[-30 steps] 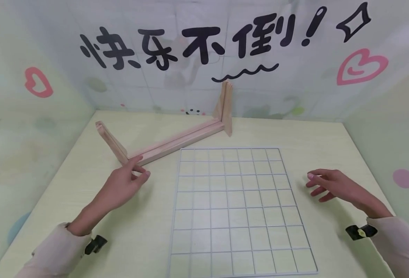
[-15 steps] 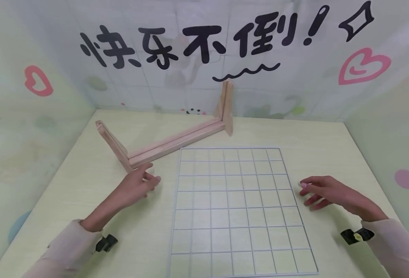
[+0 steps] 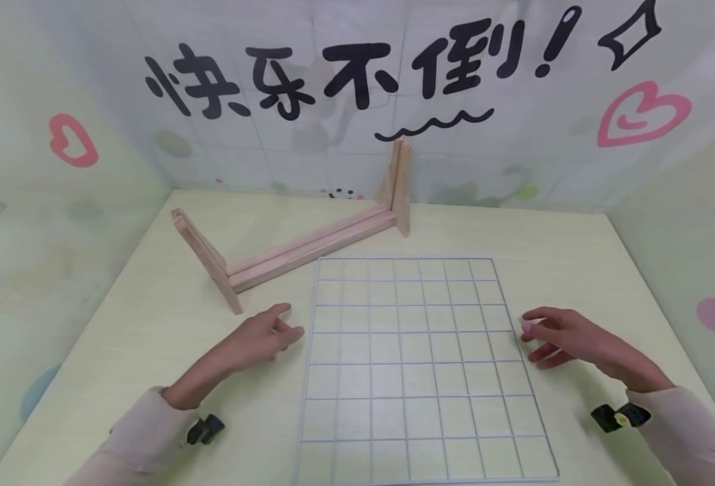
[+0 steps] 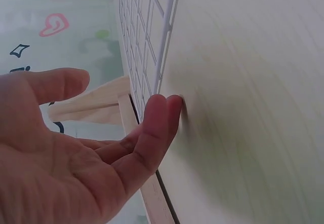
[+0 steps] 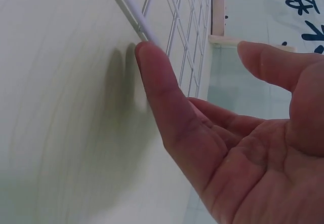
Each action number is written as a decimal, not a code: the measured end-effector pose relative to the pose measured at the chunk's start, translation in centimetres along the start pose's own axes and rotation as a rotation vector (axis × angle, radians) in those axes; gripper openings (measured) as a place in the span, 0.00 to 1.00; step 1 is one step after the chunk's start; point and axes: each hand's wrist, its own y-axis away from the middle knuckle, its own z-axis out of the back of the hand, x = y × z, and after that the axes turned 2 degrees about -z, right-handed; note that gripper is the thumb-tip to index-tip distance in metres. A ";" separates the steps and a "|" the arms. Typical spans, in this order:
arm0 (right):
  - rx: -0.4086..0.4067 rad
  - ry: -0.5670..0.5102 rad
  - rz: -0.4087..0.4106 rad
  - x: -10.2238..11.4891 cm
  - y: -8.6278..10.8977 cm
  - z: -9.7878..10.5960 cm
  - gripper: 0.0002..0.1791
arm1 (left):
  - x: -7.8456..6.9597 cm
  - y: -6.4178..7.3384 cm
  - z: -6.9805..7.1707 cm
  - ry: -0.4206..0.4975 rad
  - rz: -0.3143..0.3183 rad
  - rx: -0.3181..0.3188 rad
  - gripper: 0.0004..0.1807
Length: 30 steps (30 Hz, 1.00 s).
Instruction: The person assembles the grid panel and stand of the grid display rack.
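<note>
Wire grid (image 3: 400,331): flat on surface (image 3: 533,243) | left hand (image 3: 260,339): relaxed, holding nothing, near left edge | right hand (image 3: 566,337): likewise, at right edge, contact unclear | wooden frame (image 3: 313,250): behind, leftward

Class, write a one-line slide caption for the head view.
Left hand and right hand flank a white wire grid panel, with a wooden stand behind.
</note>
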 end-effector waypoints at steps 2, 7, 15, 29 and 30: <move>-0.007 0.007 -0.011 0.0 0.0 -0.1 0.34 | -0.2 -0.2 -0.2 -0.012 0.001 0.000 0.40; -0.013 0.014 -0.036 0.0 -0.1 -0.4 0.32 | -0.6 -0.3 -0.6 -0.082 0.018 0.007 0.37; -0.032 0.022 -0.037 0.1 -0.3 -0.9 0.28 | -1.3 -0.8 -1.6 -0.082 0.007 0.030 0.34; -0.087 0.058 -0.009 -0.5 -0.4 -1.7 0.27 | -1.6 -1.2 -3.1 -0.112 -0.019 -0.050 0.28; -0.095 0.064 -0.005 -0.5 -0.4 -1.7 0.28 | -1.5 -1.2 -3.1 -0.108 -0.014 -0.053 0.29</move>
